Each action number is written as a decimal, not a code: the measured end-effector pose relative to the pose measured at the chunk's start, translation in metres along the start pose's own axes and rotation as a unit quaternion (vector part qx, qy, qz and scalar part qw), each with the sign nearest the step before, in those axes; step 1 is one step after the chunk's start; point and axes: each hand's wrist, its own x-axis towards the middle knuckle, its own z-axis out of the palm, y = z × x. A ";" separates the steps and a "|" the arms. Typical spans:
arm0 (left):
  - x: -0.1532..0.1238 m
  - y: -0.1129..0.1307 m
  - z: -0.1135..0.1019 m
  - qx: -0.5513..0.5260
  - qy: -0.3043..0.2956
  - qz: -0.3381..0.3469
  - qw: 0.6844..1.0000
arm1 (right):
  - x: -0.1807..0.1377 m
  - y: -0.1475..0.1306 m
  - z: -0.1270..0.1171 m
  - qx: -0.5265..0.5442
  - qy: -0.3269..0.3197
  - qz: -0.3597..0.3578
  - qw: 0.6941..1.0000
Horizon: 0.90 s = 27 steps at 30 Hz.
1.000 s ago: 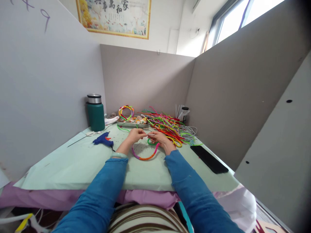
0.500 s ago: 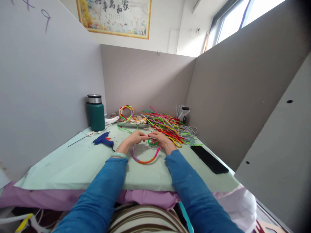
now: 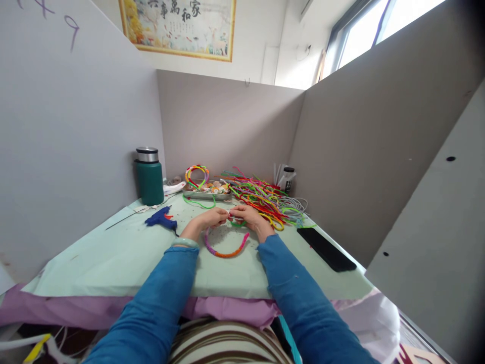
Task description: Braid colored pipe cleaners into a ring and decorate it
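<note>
A curved hoop wrapped in fuzzy pipe cleaner (image 3: 226, 255), purple, orange and pink, hangs below my hands just over the pale green table cover. Its pink end is free at the right, and its left side runs up to my left hand (image 3: 214, 218), whose fingers are closed in a pinch. My right hand (image 3: 248, 216) pinches close beside it, fingertips almost meeting the left ones. Between the fingertips a small red bit shows. A green pipe cleaner (image 3: 238, 224) curves under the right fingers. Exactly how the pieces join is hidden by the fingers.
A blue glue gun (image 3: 162, 218) lies left, near a green bottle (image 3: 149, 177). Behind stand a metal tray (image 3: 200, 194) of small pieces, finished-looking colourful rings (image 3: 197, 167) and a pile of pipe cleaners (image 3: 257, 192). A black phone-like slab (image 3: 326, 249) lies right. Grey partitions enclose the table.
Both hands stay nearly in place while the fingertips shift slightly. A red bit now shows between them, and the hoop has moved slightly left and down.
</note>
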 end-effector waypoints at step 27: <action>0.002 -0.002 0.000 0.052 0.100 -0.006 0.994 | 0.002 -0.006 0.013 -0.118 0.039 -0.135 0.983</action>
